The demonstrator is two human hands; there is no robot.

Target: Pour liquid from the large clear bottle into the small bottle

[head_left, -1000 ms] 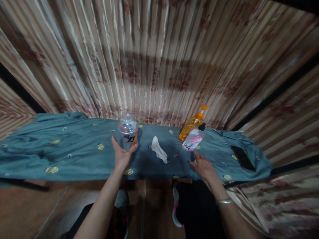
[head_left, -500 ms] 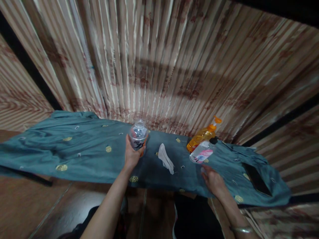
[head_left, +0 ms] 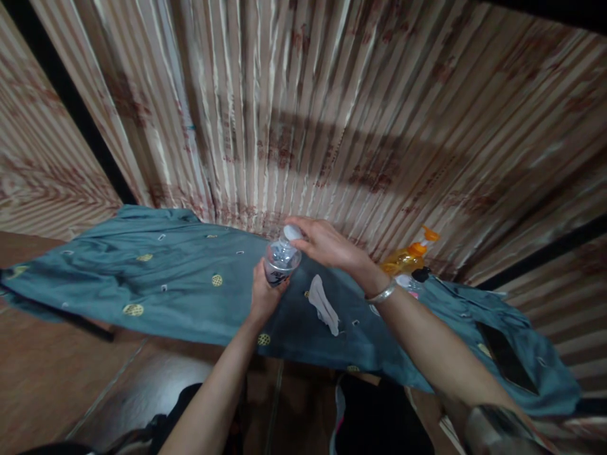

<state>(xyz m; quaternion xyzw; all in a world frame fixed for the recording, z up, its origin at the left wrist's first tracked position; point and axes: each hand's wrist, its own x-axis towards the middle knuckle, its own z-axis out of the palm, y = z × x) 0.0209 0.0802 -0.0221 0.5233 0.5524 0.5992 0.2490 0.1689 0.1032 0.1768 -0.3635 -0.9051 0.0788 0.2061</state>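
Note:
My left hand [head_left: 266,294] is wrapped round a clear plastic bottle [head_left: 282,258] with a dark-lettered label, upright over the teal cloth. At the bottle's mouth, my right hand [head_left: 322,241] pinches a whitish round cap [head_left: 293,232] between thumb and fingers. Whether the cap is seated on the neck I cannot tell. To the right of the bottle lies a crumpled pale sock-like cloth [head_left: 323,306], which neither hand touches.
An orange pump bottle [head_left: 403,260] stands at the back right, beside a clear bottle with a black top [head_left: 411,282], partly hidden by my right forearm. A dark phone [head_left: 506,355] lies on the teal cloth [head_left: 180,272]. Pleated curtains hang behind.
My right hand has come up and left from the table's front right to the bottle's mouth, bringing the cap. The left hand still grips the bottle. The view has shifted slightly.

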